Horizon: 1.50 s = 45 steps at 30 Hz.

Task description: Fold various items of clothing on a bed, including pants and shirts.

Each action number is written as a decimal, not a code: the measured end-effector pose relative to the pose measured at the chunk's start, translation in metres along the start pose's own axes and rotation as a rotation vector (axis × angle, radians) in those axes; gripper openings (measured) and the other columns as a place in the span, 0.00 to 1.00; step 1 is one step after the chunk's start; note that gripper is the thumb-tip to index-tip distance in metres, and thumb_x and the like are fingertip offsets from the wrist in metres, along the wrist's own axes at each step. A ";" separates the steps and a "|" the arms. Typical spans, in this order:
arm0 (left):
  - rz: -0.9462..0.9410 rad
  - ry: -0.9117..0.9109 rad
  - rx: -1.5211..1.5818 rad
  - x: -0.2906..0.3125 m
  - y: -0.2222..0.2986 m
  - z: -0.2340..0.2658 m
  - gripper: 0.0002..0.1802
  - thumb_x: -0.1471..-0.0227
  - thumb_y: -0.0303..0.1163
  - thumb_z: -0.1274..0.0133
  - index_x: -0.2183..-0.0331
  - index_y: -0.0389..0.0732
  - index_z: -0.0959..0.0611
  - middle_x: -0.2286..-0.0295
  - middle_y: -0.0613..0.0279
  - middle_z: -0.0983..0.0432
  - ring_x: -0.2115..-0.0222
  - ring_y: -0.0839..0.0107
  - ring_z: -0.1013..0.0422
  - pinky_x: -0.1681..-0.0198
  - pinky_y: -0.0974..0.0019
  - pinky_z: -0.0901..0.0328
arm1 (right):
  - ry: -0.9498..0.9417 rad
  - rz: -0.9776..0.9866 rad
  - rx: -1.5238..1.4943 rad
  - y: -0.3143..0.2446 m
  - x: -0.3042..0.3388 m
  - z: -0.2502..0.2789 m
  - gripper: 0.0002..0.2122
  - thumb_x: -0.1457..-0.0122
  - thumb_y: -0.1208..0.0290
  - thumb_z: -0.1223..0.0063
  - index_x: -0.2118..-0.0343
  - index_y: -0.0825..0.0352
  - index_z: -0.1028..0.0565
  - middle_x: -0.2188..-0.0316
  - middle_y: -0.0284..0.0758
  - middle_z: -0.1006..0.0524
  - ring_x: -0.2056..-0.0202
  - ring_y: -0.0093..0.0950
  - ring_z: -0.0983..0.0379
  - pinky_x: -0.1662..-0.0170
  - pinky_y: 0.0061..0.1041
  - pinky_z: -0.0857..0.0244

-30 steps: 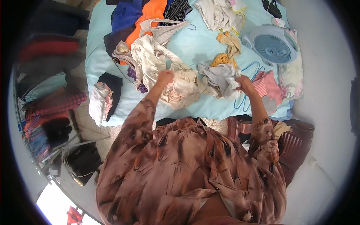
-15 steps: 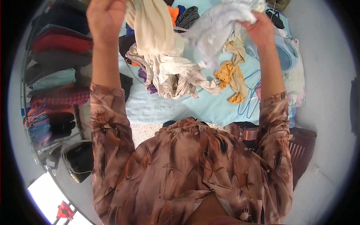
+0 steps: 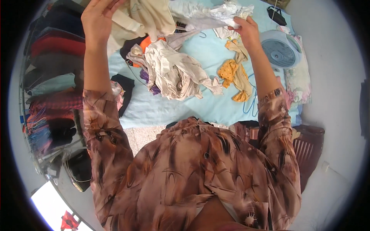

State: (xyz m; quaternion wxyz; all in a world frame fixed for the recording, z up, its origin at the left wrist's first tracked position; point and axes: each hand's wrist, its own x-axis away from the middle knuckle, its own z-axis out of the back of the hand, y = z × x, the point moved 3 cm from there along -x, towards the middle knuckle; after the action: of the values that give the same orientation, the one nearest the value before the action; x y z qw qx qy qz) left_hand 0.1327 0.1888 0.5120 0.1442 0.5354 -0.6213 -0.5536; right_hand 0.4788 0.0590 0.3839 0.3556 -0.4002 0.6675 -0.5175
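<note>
We see both hands raised over the far part of a light-blue bedsheet (image 3: 208, 109), each with cloth in its grasp. On the far left, our left hand (image 3: 98, 17) grips a cream garment (image 3: 156, 17) with bent fingers, the fingertips partly cut off by the upper edge of the view; the cloth hangs in loose folds to the right of the hand. On the far right, our right hand (image 3: 246, 30) pinches a crumpled white garment (image 3: 196, 11) between thumb and fingers, and this stretches leftward to the cream one; we cannot tell whether the two are joined. Below them, in the middle of the sheet, we see a heap of pale garments (image 3: 173, 69), with a purple cloth (image 3: 155, 89) at its left edge and an orange cloth (image 3: 145, 44) just beyond it. To the right of the heap lie a mustard dotted cloth (image 3: 227, 71) and a tan cloth (image 3: 239, 48), touching, with blue hangers (image 3: 251, 106) just beside them, nearer our right forearm. A grey-blue fan (image 3: 279, 49) lies farther right, near a floral pillow (image 3: 304, 81). On the left, we see a black garment (image 3: 125, 86) beside our left forearm.
</note>
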 end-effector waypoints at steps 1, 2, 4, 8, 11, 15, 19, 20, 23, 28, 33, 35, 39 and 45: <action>0.027 0.078 -0.074 0.003 -0.006 0.008 0.12 0.50 0.22 0.61 0.64 0.24 0.31 0.64 0.42 0.31 0.59 0.50 0.34 0.52 0.58 0.40 | 0.023 -0.032 -0.040 0.009 0.001 0.005 0.08 0.53 0.78 0.53 0.70 0.75 0.33 0.71 0.40 0.29 0.70 0.28 0.31 0.66 0.29 0.30; 0.048 0.163 -0.164 0.009 -0.004 0.018 0.11 0.50 0.21 0.60 0.64 0.24 0.31 0.64 0.42 0.31 0.59 0.50 0.34 0.54 0.59 0.39 | 0.019 -0.040 -0.044 0.017 0.001 0.007 0.08 0.53 0.78 0.53 0.70 0.75 0.33 0.71 0.40 0.29 0.70 0.28 0.31 0.66 0.29 0.30; 0.090 0.176 -0.130 0.006 -0.031 0.037 0.10 0.51 0.21 0.60 0.65 0.24 0.30 0.65 0.42 0.31 0.61 0.52 0.32 0.56 0.62 0.36 | 0.074 -0.137 0.008 0.036 0.000 0.025 0.06 0.53 0.78 0.53 0.73 0.75 0.33 0.72 0.39 0.30 0.72 0.28 0.32 0.65 0.30 0.30; 0.098 0.263 -0.224 0.015 -0.060 0.068 0.11 0.53 0.22 0.55 0.67 0.24 0.29 0.69 0.48 0.28 0.65 0.61 0.29 0.60 0.69 0.34 | 0.123 -0.261 0.040 0.065 0.014 0.041 0.05 0.54 0.79 0.53 0.74 0.74 0.35 0.77 0.35 0.35 0.75 0.26 0.34 0.63 0.33 0.30; -0.032 0.487 -0.301 0.021 -0.085 0.093 0.11 0.55 0.22 0.53 0.66 0.25 0.28 0.68 0.50 0.28 0.64 0.63 0.29 0.60 0.71 0.35 | 0.191 -0.232 0.007 0.073 0.023 0.051 0.04 0.54 0.79 0.54 0.77 0.72 0.36 0.79 0.34 0.37 0.77 0.24 0.37 0.65 0.32 0.29; -0.131 0.366 -1.015 0.073 -0.192 0.147 0.12 0.61 0.26 0.50 0.68 0.42 0.23 0.70 0.61 0.27 0.69 0.66 0.30 0.63 0.66 0.37 | 0.158 -0.333 0.235 0.103 0.020 0.075 0.07 0.52 0.78 0.56 0.69 0.71 0.36 0.79 0.33 0.35 0.77 0.22 0.36 0.65 0.24 0.32; 0.634 -0.765 -1.284 0.210 -0.352 0.121 0.10 0.56 0.35 0.56 0.71 0.42 0.23 0.67 0.55 0.29 0.67 0.61 0.33 0.63 0.60 0.39 | 0.030 -0.283 0.613 0.151 0.043 0.089 0.18 0.53 0.77 0.54 0.58 0.73 0.38 0.75 0.35 0.32 0.75 0.22 0.34 0.67 0.19 0.34; 0.860 -0.702 -1.214 0.257 -0.376 0.136 0.16 0.56 0.40 0.54 0.65 0.44 0.23 0.62 0.55 0.31 0.62 0.60 0.34 0.58 0.61 0.41 | -0.009 -0.364 0.460 0.155 0.051 0.069 0.22 0.56 0.76 0.52 0.55 0.73 0.40 0.72 0.37 0.31 0.76 0.24 0.33 0.70 0.20 0.35; 0.972 -0.762 -1.212 0.305 -0.404 0.091 0.24 0.57 0.45 0.53 0.58 0.44 0.27 0.55 0.53 0.36 0.53 0.59 0.41 0.49 0.62 0.48 | -0.181 -0.645 0.316 0.172 0.082 0.086 0.27 0.58 0.73 0.49 0.52 0.72 0.41 0.68 0.39 0.29 0.76 0.27 0.30 0.73 0.22 0.36; 1.024 -0.185 -0.846 0.303 -0.398 0.100 0.21 0.55 0.37 0.53 0.57 0.43 0.27 0.63 0.55 0.29 0.65 0.62 0.32 0.60 0.68 0.37 | -0.372 -0.820 0.544 0.168 0.111 0.035 0.21 0.54 0.72 0.51 0.54 0.69 0.37 0.70 0.37 0.27 0.74 0.25 0.27 0.74 0.19 0.38; 1.019 0.227 0.464 0.191 -0.302 0.022 0.10 0.54 0.25 0.56 0.66 0.36 0.25 0.69 0.59 0.29 0.67 0.67 0.32 0.61 0.65 0.37 | -0.452 -0.755 0.531 0.183 0.121 0.044 0.26 0.56 0.69 0.47 0.52 0.68 0.39 0.63 0.41 0.30 0.64 0.29 0.30 0.66 0.22 0.36; 0.814 0.190 0.796 0.165 -0.252 -0.010 0.11 0.55 0.24 0.55 0.65 0.36 0.26 0.67 0.58 0.29 0.64 0.65 0.34 0.56 0.63 0.39 | -0.540 -0.571 0.587 0.169 0.123 0.015 0.32 0.59 0.67 0.44 0.49 0.68 0.44 0.55 0.44 0.35 0.56 0.32 0.35 0.58 0.25 0.39; 0.699 0.131 0.938 0.131 -0.187 -0.071 0.13 0.55 0.24 0.56 0.63 0.35 0.27 0.65 0.57 0.30 0.61 0.64 0.36 0.52 0.61 0.43 | -0.597 -0.265 0.435 0.133 0.128 -0.040 0.37 0.61 0.67 0.41 0.47 0.69 0.46 0.51 0.44 0.39 0.49 0.33 0.41 0.49 0.28 0.46; 0.547 0.236 0.941 0.096 -0.143 -0.103 0.14 0.57 0.22 0.55 0.63 0.33 0.28 0.63 0.54 0.33 0.59 0.63 0.38 0.49 0.59 0.44 | -0.306 -0.189 0.299 0.079 0.120 -0.063 0.20 0.52 0.69 0.50 0.55 0.70 0.36 0.58 0.36 0.31 0.56 0.25 0.37 0.53 0.22 0.43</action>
State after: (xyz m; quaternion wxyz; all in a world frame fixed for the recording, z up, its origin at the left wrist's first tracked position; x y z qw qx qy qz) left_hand 0.2474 0.0817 0.3875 0.0965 0.4196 -0.8975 -0.0954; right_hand 0.3582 -0.0122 0.3131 0.4580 -0.4776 0.4811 -0.5751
